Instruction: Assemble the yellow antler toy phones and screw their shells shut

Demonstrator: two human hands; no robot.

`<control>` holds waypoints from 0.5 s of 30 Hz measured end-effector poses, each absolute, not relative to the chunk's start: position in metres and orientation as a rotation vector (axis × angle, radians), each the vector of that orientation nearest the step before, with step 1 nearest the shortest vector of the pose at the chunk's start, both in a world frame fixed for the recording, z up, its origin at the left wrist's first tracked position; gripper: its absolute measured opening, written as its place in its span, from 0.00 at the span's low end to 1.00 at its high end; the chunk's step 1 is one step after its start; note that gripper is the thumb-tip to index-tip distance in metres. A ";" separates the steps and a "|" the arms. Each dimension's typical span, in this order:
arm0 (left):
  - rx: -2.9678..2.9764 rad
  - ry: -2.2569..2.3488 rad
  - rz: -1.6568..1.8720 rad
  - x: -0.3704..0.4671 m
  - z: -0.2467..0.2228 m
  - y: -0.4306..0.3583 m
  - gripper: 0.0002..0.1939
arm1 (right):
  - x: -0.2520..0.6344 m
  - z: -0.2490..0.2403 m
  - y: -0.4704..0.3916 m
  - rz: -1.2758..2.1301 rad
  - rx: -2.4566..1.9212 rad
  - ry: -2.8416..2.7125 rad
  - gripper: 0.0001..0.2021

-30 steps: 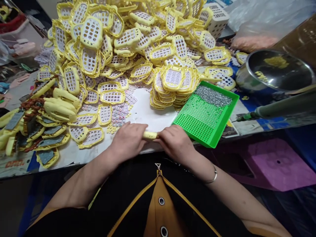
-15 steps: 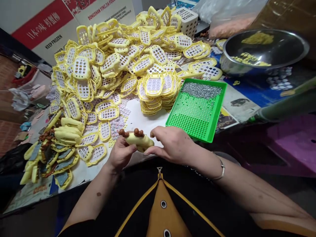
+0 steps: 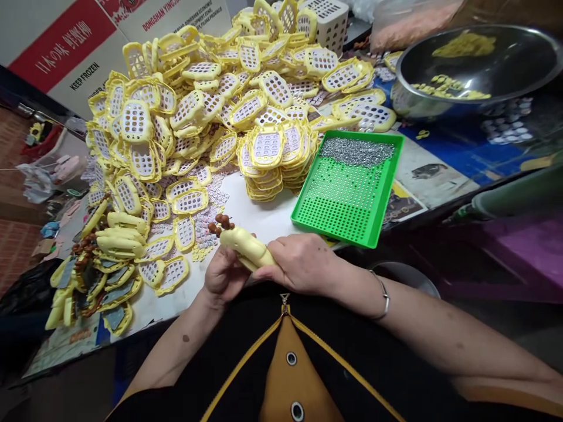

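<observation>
A pale yellow plastic toy casing [image 3: 247,246] with brown antler-like knobs is held between both hands, near the table's front edge. My left hand [image 3: 225,274] is closed round its antler end from below. Gripping the other end, my right hand [image 3: 299,264] has its thumb along the near side and its fingers over the far side. The casing's inner side is hidden from view. Just beyond the hands lies a green perforated tray [image 3: 334,218], with small metal screws [image 3: 358,152] heaped at its far end.
A big pile of yellow casing halves with white button grids [image 3: 202,111] covers the back and left. Stacked halves [image 3: 266,152] stand beside the tray. Casings with brown knobs [image 3: 114,275] lie at front left. A steel bowl [image 3: 404,76] stands back right, a perforated white basket [image 3: 329,23] behind.
My right hand has closed onto the casing's right end. The casing has turned, its antler end now pointing up and left. The camera view has shifted slightly.
</observation>
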State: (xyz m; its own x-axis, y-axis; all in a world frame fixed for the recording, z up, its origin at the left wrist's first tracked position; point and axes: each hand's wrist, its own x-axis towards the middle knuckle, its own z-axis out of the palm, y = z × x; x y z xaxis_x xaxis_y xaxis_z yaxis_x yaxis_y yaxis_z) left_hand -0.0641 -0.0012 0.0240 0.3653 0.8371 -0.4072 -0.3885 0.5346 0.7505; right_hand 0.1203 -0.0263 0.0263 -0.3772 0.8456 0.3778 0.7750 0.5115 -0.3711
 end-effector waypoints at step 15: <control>0.560 0.972 0.869 -0.047 0.034 -0.011 0.21 | 0.103 0.038 -0.033 0.442 -1.607 -2.395 0.29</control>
State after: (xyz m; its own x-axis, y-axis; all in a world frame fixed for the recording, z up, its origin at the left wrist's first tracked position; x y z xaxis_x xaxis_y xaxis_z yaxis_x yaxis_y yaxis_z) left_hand -0.0469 -0.0109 0.0335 0.2833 0.8351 -0.4716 -0.3762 0.5491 0.7463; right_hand 0.1035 -0.0327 0.0382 -0.3760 0.9265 0.0170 0.8592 0.3554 -0.3679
